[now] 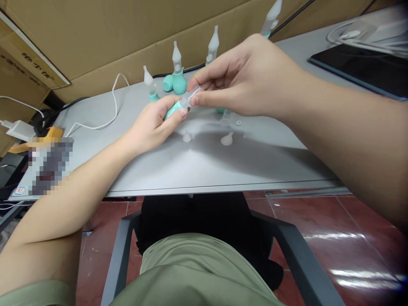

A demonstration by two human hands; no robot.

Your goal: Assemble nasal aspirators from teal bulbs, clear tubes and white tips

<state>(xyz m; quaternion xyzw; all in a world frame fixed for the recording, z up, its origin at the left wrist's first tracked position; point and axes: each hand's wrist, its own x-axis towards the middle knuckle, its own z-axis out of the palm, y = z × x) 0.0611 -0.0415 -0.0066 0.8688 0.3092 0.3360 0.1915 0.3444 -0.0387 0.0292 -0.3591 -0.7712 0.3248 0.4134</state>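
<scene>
My left hand (159, 123) is wrapped round a teal bulb (174, 109), tilted up to the right. A clear tube (192, 96) sits at the bulb's upper end, and my right hand (229, 80) pinches it between thumb and fingers. Below them on the grey table lie a small whitish cap (187, 137) and a white nozzle tip (227, 139). A small white ring (238, 123) and a clear piece (225, 119) lie under my right hand. Behind stand several teal-and-white bulb devices, one of them (179, 76) beside a loose teal bulb (168, 83).
Cardboard (127, 34) rises behind the grey table (153, 170). A white cable (115, 102) runs across the left side, near a white plug (21, 130) and an orange item (54, 133). A dark tablet-like device (360, 68) lies at the right, with cables above it.
</scene>
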